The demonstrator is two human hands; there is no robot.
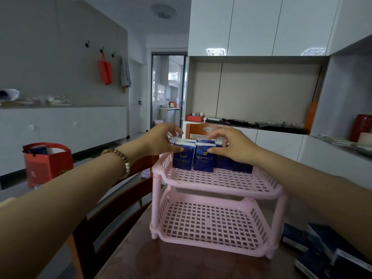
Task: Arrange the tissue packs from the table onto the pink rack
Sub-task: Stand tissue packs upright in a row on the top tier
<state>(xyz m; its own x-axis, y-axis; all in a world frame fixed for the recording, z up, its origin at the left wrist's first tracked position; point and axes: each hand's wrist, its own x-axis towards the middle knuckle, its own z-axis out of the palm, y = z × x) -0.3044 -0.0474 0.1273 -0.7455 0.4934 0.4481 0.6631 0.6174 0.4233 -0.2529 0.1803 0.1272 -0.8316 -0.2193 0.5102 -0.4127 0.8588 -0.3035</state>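
Observation:
A pink two-tier plastic rack (219, 184) stands on the dark table. Several dark blue tissue packs stand upright in rows at the back of its top shelf. My left hand (161, 140) holds the leftmost front pack (183, 159) at its top, thumb on the front face. My right hand (231, 146) grips the pack next to it (203, 161), thumb on its front and fingers over the packs behind. The lower shelf holds nothing. More blue tissue packs (322, 248) lie in a loose pile on the table at the lower right.
A wooden chair (112, 214) stands at the table's left side, another chair back (198, 128) behind the rack. A red paper bag (47, 164) sits at the left. Shelves with clutter line the right wall.

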